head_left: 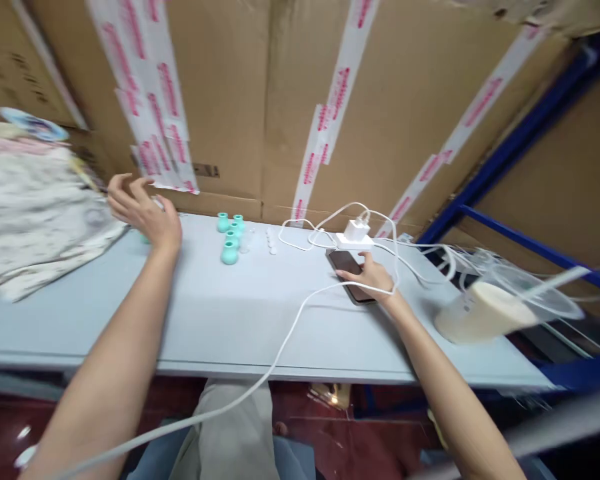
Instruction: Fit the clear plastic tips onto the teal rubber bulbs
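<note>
My left hand [145, 212] is over the far left of the table, beside the patterned cloth, its fingers curved and apart. A bit of a teal thing [144, 237] shows under its palm, mostly hidden. My right hand [374, 275] grips a dark smartphone [361, 293] lying on the table, thumb across its screen. A white cable [300, 313] crosses in front of that hand and runs down to the lower left. Between my hands stand several small teal vase-shaped pots [229, 253] in a group. Small clear pieces [245, 245] and a row of little white pieces [271, 241] lie beside them.
A white charger [357, 230] sits on a white power strip [350, 243] at the back. At right stands a clear jug [485, 313] with cream-coloured contents. The pale cloth [40, 207] covers the left end. Taped cardboard [225, 100] walls the back; blue metal bars [510, 147] stand right.
</note>
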Demonstrator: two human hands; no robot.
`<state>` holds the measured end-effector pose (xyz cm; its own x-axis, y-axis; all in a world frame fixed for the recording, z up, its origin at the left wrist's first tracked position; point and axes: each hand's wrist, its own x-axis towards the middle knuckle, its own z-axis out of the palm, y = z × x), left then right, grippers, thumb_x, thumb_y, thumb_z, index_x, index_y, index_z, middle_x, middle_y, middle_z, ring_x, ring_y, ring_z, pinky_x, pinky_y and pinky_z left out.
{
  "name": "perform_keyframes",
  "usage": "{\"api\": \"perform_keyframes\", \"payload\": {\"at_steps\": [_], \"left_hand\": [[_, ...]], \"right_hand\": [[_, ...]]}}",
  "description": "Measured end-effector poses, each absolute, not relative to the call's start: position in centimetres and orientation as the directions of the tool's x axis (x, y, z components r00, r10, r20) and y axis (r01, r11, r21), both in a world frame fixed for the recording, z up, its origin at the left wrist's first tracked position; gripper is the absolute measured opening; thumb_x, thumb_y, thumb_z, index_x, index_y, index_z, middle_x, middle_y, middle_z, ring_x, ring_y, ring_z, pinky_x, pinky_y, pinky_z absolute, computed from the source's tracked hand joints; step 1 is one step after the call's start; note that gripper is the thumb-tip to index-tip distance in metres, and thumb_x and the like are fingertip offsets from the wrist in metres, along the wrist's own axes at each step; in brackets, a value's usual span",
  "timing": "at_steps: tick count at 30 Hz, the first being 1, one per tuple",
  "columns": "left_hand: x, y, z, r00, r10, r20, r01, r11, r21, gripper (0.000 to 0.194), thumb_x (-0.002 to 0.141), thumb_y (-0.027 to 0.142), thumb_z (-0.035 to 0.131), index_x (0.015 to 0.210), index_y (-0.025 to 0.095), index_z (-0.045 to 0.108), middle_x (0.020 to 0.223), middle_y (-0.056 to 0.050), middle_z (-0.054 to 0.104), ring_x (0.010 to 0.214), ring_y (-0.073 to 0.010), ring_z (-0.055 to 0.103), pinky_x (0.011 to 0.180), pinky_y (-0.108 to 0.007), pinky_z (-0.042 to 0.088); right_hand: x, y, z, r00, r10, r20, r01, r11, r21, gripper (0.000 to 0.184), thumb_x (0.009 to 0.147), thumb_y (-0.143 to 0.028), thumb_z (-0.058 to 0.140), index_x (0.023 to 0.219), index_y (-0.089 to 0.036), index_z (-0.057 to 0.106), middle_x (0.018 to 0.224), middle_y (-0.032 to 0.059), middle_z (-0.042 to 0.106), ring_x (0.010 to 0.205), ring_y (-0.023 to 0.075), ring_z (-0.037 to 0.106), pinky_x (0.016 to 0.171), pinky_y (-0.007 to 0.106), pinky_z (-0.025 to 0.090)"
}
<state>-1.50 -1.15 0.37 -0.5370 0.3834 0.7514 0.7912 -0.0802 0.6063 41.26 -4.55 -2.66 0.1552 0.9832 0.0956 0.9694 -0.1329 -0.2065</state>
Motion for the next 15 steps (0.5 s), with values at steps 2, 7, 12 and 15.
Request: {"api": "perform_keyframes", "payload": {"at_steps": [2, 7, 12, 15], "left_hand": [[-2.4, -2.6, 1.2, -0.675, 0.126, 0.727, 0.735, 0.026, 0.678, 0.041, 0.077, 0.009, 0.053, 0.116, 0.013, 0.041, 0.137, -0.018, 0.027, 0.132, -0.0318, 0.02, 0.108, -0.056, 0.01], [-5.7, -3.7, -0.1, -0.819, 0.137, 0.557, 0.57, 0.093, 0.816, 0.045, 0.085, 0.025, 0.053, 0.121, 0.013, 0.031, 0.14, -0.025, 0.024, 0.135, -0.0394, 0.016, 0.101, -0.062, 0.014], [-6.9, -1.9, -3.1, -0.818, 0.182, 0.546, 0.575, 0.226, 0.786, 0.059, 0.073, 0.04, 0.068, 0.119, 0.014, 0.042, 0.127, -0.018, 0.048, 0.121, -0.0335, 0.04, 0.1, -0.051, 0.031], [-7.1, -1.0, -4.3, -0.829, 0.286, 0.48, 0.555, 0.317, 0.769, 0.054, 0.075, 0.039, 0.066, 0.119, 0.015, 0.045, 0.125, -0.017, 0.051, 0.12, -0.0335, 0.043, 0.099, -0.049, 0.034]], "right_hand": [[41.1, -4.4, -2.7, 0.138, 0.984, 0.113, 0.974, -0.114, -0.198, 0.092, 0.069, -0.062, 0.063, 0.136, -0.009, 0.03, 0.109, 0.0233, 0.064, 0.105, 0.0372, 0.06, 0.085, 0.044, 0.045], [40.8, -4.1, -3.1, 0.132, 0.984, 0.118, 0.978, -0.11, -0.179, 0.103, 0.068, -0.069, 0.056, 0.144, -0.012, 0.017, 0.114, 0.026, 0.06, 0.109, 0.0423, 0.057, 0.087, 0.057, 0.042], [40.4, -4.4, -3.2, 0.168, 0.983, 0.079, 0.977, -0.155, -0.146, 0.103, 0.068, -0.072, 0.054, 0.145, -0.015, 0.015, 0.12, 0.0256, 0.057, 0.119, 0.0448, 0.048, 0.09, 0.071, 0.031], [39.9, -4.6, -3.1, 0.174, 0.982, 0.071, 0.979, -0.165, -0.118, 0.09, 0.073, -0.065, 0.053, 0.141, -0.014, 0.024, 0.122, 0.0245, 0.056, 0.12, 0.0424, 0.048, 0.091, 0.069, 0.031]]}}
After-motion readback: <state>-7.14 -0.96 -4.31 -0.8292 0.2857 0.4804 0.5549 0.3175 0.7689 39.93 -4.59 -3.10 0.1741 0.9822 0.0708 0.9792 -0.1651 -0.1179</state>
